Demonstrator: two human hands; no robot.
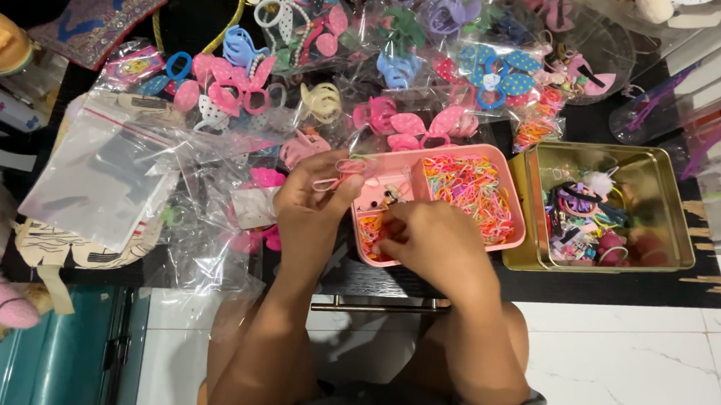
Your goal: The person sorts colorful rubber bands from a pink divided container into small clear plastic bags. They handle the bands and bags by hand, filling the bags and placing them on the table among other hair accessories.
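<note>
Right now the left hand (315, 204) pinches a thin pink elastic loop (341, 173) between thumb and forefinger, at the pink compartment box's (514, 223) nine o'clock edge. The right hand (432, 239), fingers curled together, dips into the box's front compartment of small orange bands (371, 228); whether it grips any, I cannot tell. Judging by the heap of rainbow bands (468, 188) already in the big compartment, sorting looks well along. At three o'clock sits a gold tin (665, 202); at twelve, bagged clips (401, 57), their details blurred.
</note>
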